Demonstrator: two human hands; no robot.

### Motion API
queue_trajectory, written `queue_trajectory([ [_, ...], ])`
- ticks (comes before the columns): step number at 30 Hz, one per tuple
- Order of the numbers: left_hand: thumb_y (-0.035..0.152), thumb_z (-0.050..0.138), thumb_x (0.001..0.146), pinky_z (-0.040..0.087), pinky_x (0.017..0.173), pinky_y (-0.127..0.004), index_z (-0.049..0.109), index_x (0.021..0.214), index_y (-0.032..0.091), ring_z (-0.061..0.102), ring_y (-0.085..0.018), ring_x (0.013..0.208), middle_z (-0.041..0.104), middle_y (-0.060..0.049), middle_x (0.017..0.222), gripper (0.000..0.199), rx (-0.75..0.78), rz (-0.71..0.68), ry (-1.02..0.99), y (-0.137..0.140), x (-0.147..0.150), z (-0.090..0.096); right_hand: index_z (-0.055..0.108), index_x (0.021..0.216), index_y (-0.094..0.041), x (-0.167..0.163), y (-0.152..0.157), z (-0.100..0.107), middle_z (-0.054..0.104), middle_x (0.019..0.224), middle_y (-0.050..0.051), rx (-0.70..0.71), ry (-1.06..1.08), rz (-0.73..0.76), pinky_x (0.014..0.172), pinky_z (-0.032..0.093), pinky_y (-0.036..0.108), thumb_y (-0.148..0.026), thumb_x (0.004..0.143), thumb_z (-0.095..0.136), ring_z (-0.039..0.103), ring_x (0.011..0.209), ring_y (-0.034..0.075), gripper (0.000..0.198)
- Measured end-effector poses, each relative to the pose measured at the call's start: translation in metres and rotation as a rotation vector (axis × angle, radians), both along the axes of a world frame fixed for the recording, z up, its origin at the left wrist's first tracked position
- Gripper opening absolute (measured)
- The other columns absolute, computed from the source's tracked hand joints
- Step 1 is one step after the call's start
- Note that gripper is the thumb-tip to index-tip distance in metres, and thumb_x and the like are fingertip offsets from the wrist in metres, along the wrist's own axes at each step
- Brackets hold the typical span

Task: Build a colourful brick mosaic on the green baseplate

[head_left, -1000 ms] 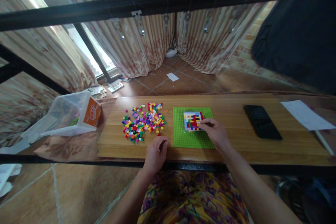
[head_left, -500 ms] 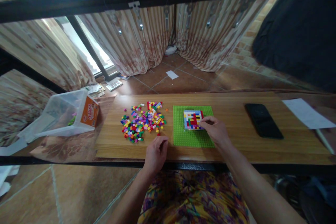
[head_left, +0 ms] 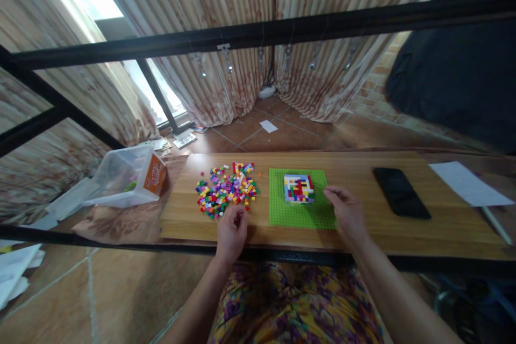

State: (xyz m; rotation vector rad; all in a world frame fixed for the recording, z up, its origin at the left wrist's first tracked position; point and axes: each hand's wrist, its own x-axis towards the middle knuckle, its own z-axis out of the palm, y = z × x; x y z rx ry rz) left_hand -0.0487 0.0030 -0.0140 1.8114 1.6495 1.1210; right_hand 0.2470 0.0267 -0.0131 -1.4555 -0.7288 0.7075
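Observation:
A square structure of multicoloured toy bricks [head_left: 299, 189] stands on a green baseplate [head_left: 278, 216]. My right hand [head_left: 347, 209] hovers at the baseplate's right edge, apart from the structure, its thumb and fingertips drawn together; whether a brick is between them is too small to tell. To the left lies a loose pile of small coloured bricks [head_left: 228, 189]. My left hand [head_left: 233, 230] is at the near edge of that pile with its fingers curled together, and what they hold, if anything, is hidden.
A black phone [head_left: 401, 192] and a white paper sheet [head_left: 470, 183] lie on the right of the wooden table [head_left: 185, 226]. A clear plastic box [head_left: 121, 172] with an orange label lies on its side at the left. A dark metal bar [head_left: 250, 37] crosses beyond the table.
My right hand has drawn away from the brick structure to the right. My left hand has shifted left to the loose pile. The camera view has tilted upward.

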Motion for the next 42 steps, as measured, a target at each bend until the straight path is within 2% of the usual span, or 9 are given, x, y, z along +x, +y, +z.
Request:
queue_trajectory([
  [5, 0.014, 0.061, 0.080, 0.052, 0.078, -0.031, 0.063, 0.095, 0.018, 0.065, -0.019, 0.084, 0.066, -0.005, 0.091, 0.015, -0.089, 0.079, 0.157, 0.006, -0.003, 0.006, 0.071, 0.079, -0.018, 0.013, -0.024, -0.012, 0.068, 0.075, 0.002, -0.034, -0.041, -0.043, 0.063, 0.046, 0.027, -0.042, 0.064, 0.076, 0.059, 0.068, 0.014, 0.029],
  [10, 0.021, 0.063, 0.084, 0.050, 0.079, -0.031, 0.062, 0.097, 0.019, 0.065, -0.021, 0.089, 0.065, -0.008, 0.103, 0.013, -0.201, 0.120, 0.324, 0.011, 0.014, 0.016, 0.071, 0.079, -0.018, 0.009, -0.039, -0.015, 0.069, 0.077, 0.002, -0.058, -0.039, 0.016, 0.066, 0.047, 0.026, -0.041, 0.066, 0.077, 0.060, 0.071, 0.013, 0.027],
  [17, 0.022, 0.054, 0.091, 0.046, 0.074, -0.027, 0.063, 0.086, 0.021, 0.063, -0.018, 0.088, 0.065, -0.005, 0.097, 0.010, -0.213, 0.086, 0.384, 0.013, 0.016, 0.015, 0.072, 0.082, -0.018, -0.001, -0.049, -0.009, 0.071, 0.079, 0.005, -0.088, -0.127, 0.065, 0.068, 0.049, 0.030, -0.045, 0.069, 0.075, 0.062, 0.073, 0.017, 0.031],
  [20, 0.019, 0.053, 0.091, 0.046, 0.076, -0.027, 0.063, 0.085, 0.020, 0.062, -0.018, 0.087, 0.065, -0.004, 0.093, 0.012, -0.166, 0.063, 0.269, 0.010, 0.011, 0.012, 0.073, 0.086, -0.018, -0.009, -0.053, -0.004, 0.073, 0.084, 0.007, -0.133, -0.191, 0.109, 0.075, 0.051, 0.034, -0.047, 0.072, 0.072, 0.065, 0.079, 0.020, 0.032],
  [23, 0.019, 0.054, 0.089, 0.046, 0.074, -0.027, 0.064, 0.082, 0.019, 0.061, -0.017, 0.079, 0.066, -0.003, 0.084, 0.012, -0.158, 0.001, 0.024, 0.003, 0.012, 0.011, 0.073, 0.089, -0.020, -0.026, -0.059, 0.004, 0.074, 0.091, 0.008, -0.175, -0.257, 0.207, 0.081, 0.052, 0.038, -0.048, 0.075, 0.070, 0.067, 0.086, 0.023, 0.031],
  [28, 0.027, 0.061, 0.083, 0.046, 0.063, -0.024, 0.068, 0.078, 0.018, 0.057, -0.014, 0.065, 0.064, 0.000, 0.071, 0.012, -0.325, -0.161, -0.429, -0.016, 0.035, 0.019, 0.073, 0.102, -0.026, -0.064, -0.072, 0.017, 0.073, 0.107, 0.007, -0.149, -0.353, 0.550, 0.087, 0.053, 0.038, -0.046, 0.085, 0.060, 0.066, 0.101, 0.023, 0.029],
  [31, 0.027, 0.066, 0.077, 0.043, 0.059, -0.023, 0.069, 0.076, 0.016, 0.053, -0.011, 0.060, 0.062, 0.001, 0.067, 0.012, -0.454, -0.221, -0.637, -0.026, 0.051, 0.026, 0.072, 0.109, -0.028, -0.078, -0.077, 0.024, 0.071, 0.108, 0.006, -0.113, -0.394, 0.678, 0.087, 0.053, 0.036, -0.044, 0.090, 0.056, 0.066, 0.100, 0.021, 0.029],
  [37, 0.033, 0.079, 0.065, 0.042, 0.054, -0.020, 0.061, 0.075, 0.016, 0.051, -0.007, 0.052, 0.061, 0.004, 0.061, 0.027, -0.640, -0.227, -0.919, -0.028, 0.060, 0.032, 0.073, 0.106, -0.028, -0.080, -0.081, 0.029, 0.071, 0.106, 0.006, -0.054, -0.377, 0.721, 0.087, 0.053, 0.035, -0.042, 0.092, 0.054, 0.066, 0.098, 0.021, 0.028],
  [42, 0.040, 0.085, 0.059, 0.042, 0.053, -0.020, 0.060, 0.082, 0.015, 0.057, -0.009, 0.053, 0.064, 0.001, 0.061, 0.042, -0.767, -0.294, -0.965, -0.031, 0.061, 0.028, 0.074, 0.102, -0.026, -0.077, -0.083, 0.030, 0.071, 0.103, 0.007, -0.063, -0.363, 0.747, 0.081, 0.055, 0.034, -0.043, 0.090, 0.057, 0.067, 0.092, 0.021, 0.027],
])
